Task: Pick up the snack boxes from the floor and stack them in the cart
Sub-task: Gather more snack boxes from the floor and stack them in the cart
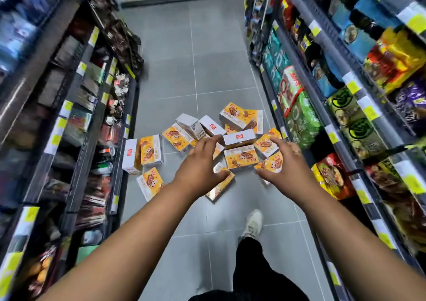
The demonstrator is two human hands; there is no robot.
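Note:
Several orange-and-white snack boxes lie scattered on the grey tiled floor of a shop aisle. One box stands on its side in the middle of the pile, with a white-topped box just behind it. My left hand and my right hand reach out on either side of that middle box, fingers spread and thumbs turned inward, holding nothing. Both hands hover above the pile. More boxes lie to the left. No cart is in view.
Stocked shelves line both sides of the aisle: dark packets on the left shelf, bright bags on the right shelf. My foot in a white shoe stands on the floor below the pile. The aisle floor stretches on beyond the boxes.

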